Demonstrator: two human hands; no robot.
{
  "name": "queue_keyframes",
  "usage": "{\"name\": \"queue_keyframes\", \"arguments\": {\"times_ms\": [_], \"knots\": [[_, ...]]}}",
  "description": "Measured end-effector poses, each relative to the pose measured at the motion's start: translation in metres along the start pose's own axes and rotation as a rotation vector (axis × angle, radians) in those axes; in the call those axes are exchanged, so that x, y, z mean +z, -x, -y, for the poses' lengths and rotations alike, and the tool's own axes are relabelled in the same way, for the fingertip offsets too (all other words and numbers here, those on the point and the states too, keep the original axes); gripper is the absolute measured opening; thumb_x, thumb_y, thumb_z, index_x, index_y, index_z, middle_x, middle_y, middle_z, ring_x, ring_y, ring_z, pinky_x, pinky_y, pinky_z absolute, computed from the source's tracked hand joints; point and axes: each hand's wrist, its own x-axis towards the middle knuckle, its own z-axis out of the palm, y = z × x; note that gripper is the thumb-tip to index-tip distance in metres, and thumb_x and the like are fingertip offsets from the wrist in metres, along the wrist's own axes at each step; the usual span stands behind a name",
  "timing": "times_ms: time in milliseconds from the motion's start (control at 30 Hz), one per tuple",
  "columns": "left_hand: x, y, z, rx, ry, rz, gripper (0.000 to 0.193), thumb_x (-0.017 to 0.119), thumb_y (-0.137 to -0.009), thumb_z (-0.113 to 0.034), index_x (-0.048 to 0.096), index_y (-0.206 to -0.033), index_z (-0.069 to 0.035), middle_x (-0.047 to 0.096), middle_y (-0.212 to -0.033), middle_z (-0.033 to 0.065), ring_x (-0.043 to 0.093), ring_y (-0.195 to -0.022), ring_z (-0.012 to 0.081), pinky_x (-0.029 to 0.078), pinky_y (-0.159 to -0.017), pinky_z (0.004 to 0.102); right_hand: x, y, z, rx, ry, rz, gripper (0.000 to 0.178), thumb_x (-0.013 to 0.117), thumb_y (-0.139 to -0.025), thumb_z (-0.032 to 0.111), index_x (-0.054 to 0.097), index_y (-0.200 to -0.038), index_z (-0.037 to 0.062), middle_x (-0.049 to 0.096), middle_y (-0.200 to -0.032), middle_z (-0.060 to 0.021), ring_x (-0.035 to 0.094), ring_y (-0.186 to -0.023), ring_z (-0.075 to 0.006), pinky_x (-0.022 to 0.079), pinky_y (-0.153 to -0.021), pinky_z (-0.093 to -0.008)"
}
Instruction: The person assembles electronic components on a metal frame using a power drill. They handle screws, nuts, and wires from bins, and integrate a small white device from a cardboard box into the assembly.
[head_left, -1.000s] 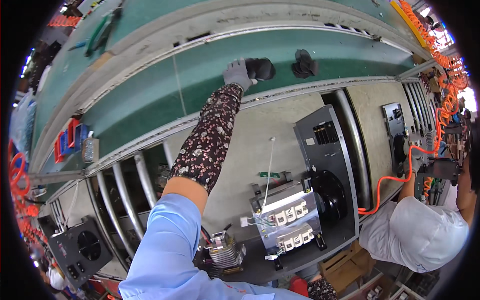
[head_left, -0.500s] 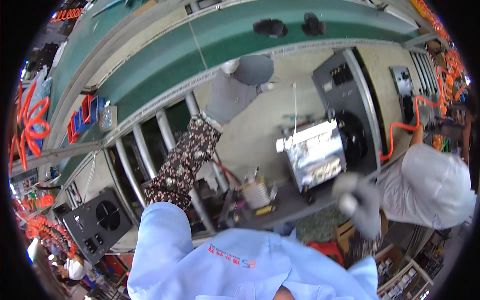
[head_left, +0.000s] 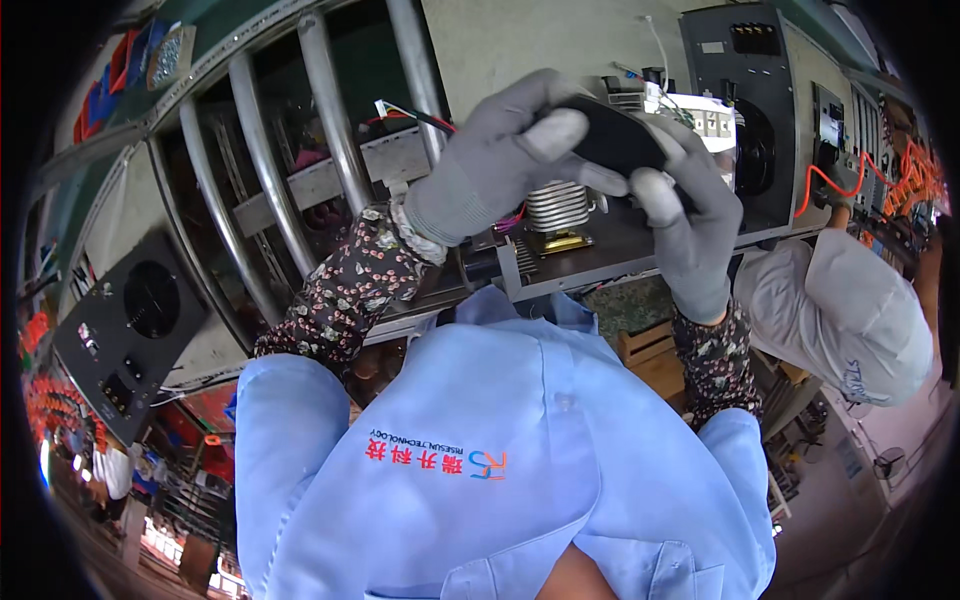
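Both hands wear grey gloves and are raised over the bench, gripping one dark black, rounded flattish piece (head_left: 618, 136) between them. My left hand (head_left: 515, 145) holds its left end, thumb across the front. My right hand (head_left: 692, 205) pinches its right end with thumb and fingers. What kind of part it is, I cannot make out. Below and behind the hands lies a dark grey metal chassis (head_left: 600, 252), carrying a silvery metal coil (head_left: 557, 212). A shiny metal-cased unit (head_left: 718, 130) stands partly hidden behind my right hand, beside a round black fan (head_left: 755, 145).
Steel rollers (head_left: 335, 120) run along the left of the bench. Another dark panel with a fan opening (head_left: 130, 320) stands farther left. Red and blue bins (head_left: 105, 90) sit at the upper left. At right, a person in a grey cap (head_left: 850, 310) works near an orange coiled hose (head_left: 835, 178).
My left hand has come back from the far side of the bench, and my right hand has risen from the right. Both now hold the black piece. The view has shifted toward my body.
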Motion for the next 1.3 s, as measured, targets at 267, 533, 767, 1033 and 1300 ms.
{"name": "queue_keyframes", "arguments": {"times_ms": [267,533,767,1033,1300], "knots": [[-0.086,-0.055,-0.001,-0.169,-0.950,0.095,0.056,0.064,-0.072,-0.040,0.054,-0.109,0.001,0.057,-0.103,0.0155,0.055,-0.095,0.0217,0.042,-0.083,0.0341,-0.037,0.011,-0.006,-0.019,0.322,0.457,0.025,0.063,-0.072,0.014,0.063,-0.096,0.0072,0.059,-0.078,-0.0050,0.056,-0.070,-0.0171,0.045,-0.060,-0.0266],[-0.092,-0.059,0.083,-0.821,-0.966,0.413,0.070,0.047,-0.076,-0.061,0.052,-0.113,-0.002,0.053,-0.113,0.0169,0.052,-0.102,0.0230,0.041,-0.086,0.0335,-0.014,0.013,-0.024,-0.207,0.332,0.960,0.022,0.064,-0.067,0.014,0.062,-0.089,0.0125,0.058,-0.075,-0.0023,0.056,-0.070,-0.0206,0.046,-0.057,-0.0314],[-0.079,-0.057,0.072,-0.776,-1.131,0.356,0.057,0.040,-0.080,-0.050,0.061,-0.084,0.003,0.060,-0.071,0.0144,0.051,-0.060,0.0216,0.042,-0.061,0.0345,0.000,0.005,-0.058,-0.214,0.028,1.186,0.023,0.064,-0.068,0.012,0.062,-0.092,0.0115,0.057,-0.071,-0.0053,0.057,-0.064,-0.0238,0.045,-0.053,-0.0334],[-0.077,-0.053,0.073,-0.700,-1.170,0.295,0.059,0.042,-0.079,-0.051,0.061,-0.078,0.005,0.057,-0.064,0.0166,0.049,-0.055,0.0233,0.040,-0.058,0.0361,0.015,0.008,-0.053,-0.313,0.231,1.270,0.025,0.060,-0.071,0.013,0.061,-0.096,0.0127,0.055,-0.070,-0.0056,0.058,-0.065,-0.0233,0.046,-0.055,-0.0343],[-0.077,-0.054,0.074,-0.773,-1.135,0.234,0.065,0.046,-0.076,-0.057,0.061,-0.075,0.006,0.056,-0.061,0.0148,0.047,-0.054,0.0225,0.041,-0.058,0.0345,0.024,0.005,-0.044,-0.129,0.329,1.425,0.019,0.054,-0.073,0.012,0.061,-0.091,0.0105,0.056,-0.075,-0.0088,0.058,-0.072,-0.0269,0.047,-0.061,-0.0381]]}}
